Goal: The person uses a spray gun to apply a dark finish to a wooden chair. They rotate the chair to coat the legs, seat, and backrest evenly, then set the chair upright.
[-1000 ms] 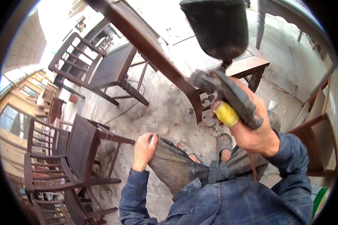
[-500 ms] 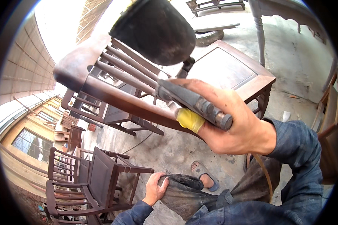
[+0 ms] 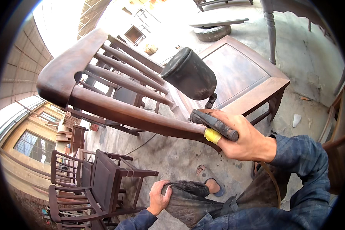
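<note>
My right hand (image 3: pixel 245 136) is closed round a dark, worn spray gun (image 3: pixel 214 124), with a yellow wrap on one finger. A black paint cup (image 3: pixel 191 74) sits on the gun, over the spot where the chair's back meets its seat. Beneath and beyond it stands a dark brown wooden chair (image 3: pixel 138 115) with a slatted back and a broad panelled seat (image 3: pixel 237 69). The gun's nozzle is hard to make out, and no spray can be told. My left hand (image 3: pixel 159 197) rests on my knee, thumb apart from the bent fingers.
More dark wooden chairs (image 3: pixel 105 182) stand at the lower left. A tyre (image 3: pixel 212 33) lies beyond the seat, with a long bar across it. A grey turned-leg piece of furniture (image 3: pixel 270 34) stands far right. A tan hose (image 3: pixel 271 184) passes by my right leg.
My right hand has lowered the spray gun away from my head, toward the chair's seat. More of the chair's back now shows. My left hand has stayed on the knee.
</note>
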Motion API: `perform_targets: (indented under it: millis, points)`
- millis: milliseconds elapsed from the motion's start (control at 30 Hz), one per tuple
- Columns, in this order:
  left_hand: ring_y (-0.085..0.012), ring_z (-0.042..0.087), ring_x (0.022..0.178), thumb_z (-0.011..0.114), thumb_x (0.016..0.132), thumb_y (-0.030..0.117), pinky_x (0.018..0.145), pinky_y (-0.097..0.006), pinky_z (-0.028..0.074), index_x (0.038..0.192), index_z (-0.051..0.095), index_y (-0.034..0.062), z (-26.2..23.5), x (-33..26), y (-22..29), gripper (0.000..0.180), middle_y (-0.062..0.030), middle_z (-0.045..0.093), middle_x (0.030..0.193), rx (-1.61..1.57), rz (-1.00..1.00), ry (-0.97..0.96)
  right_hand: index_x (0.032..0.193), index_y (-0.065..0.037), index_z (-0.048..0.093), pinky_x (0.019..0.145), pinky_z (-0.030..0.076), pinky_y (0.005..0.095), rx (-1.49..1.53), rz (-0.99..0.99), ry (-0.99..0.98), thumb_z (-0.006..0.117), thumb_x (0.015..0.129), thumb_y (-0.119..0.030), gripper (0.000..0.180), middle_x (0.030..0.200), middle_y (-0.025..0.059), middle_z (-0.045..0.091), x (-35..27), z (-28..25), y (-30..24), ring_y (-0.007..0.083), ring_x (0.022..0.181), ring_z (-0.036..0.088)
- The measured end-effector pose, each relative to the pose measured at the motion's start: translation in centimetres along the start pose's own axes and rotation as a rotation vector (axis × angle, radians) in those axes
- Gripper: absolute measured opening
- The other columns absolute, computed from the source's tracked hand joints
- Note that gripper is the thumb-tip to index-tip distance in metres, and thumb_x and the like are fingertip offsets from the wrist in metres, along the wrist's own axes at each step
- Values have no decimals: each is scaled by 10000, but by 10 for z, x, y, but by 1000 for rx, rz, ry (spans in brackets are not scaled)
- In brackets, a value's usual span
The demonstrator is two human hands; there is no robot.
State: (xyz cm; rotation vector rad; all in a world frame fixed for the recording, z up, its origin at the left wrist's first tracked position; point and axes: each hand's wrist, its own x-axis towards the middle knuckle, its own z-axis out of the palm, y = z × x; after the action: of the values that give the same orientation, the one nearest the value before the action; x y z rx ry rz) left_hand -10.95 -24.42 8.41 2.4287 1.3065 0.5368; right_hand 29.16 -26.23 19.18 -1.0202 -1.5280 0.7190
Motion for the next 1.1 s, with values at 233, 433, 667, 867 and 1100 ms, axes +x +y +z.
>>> perform_targets:
  millis: [233, 433, 667, 867, 1100]
  points:
    - [-353, 665, 1009, 709, 847, 107, 903, -415, 526, 1038, 698, 17, 0, -2, 0, 211, -163, 710, 1046, 14, -13, 9, 1277, 95, 560, 629, 474, 368, 33, -74, 79, 647, 931, -64, 391, 822, 204, 634, 10, 2, -3, 257, 668, 611]
    - [-351, 667, 1004, 704, 858, 120, 899, -413, 527, 1034, 702, 24, -2, -2, 2, 200, -158, 714, 1041, 9, -17, 16, 1169, 69, 588, 536, 404, 340, 121, -170, 44, 629, 962, -113, 279, 731, 76, 558, 47, -8, -50, 161, 586, 499]
    - [-354, 664, 1006, 700, 862, 119, 897, -410, 525, 1038, 701, 21, 0, -4, -2, 201, -159, 713, 1042, 7, 2, 23, 852, 0, 595, 441, 355, 300, 137, -340, 73, 573, 979, -112, 171, 622, -2, 461, 86, -14, -94, 122, 484, 403]
    - [-355, 665, 1014, 694, 861, 117, 900, -410, 525, 1042, 700, 20, -5, -10, 0, 206, -163, 714, 1053, 12, -25, 25, 905, 11, 615, 427, 369, 271, 153, -386, 81, 580, 994, -135, 174, 594, -27, 452, 96, -17, -96, 113, 451, 388]
    - [-358, 666, 1014, 693, 853, 109, 902, -410, 527, 1048, 699, 18, 1, -6, -4, 214, -167, 711, 1058, -1, -11, 14, 1011, -17, 596, 522, 340, 343, 108, -144, -19, 595, 988, -166, 151, 649, -9, 435, 54, -16, -45, 133, 533, 383]
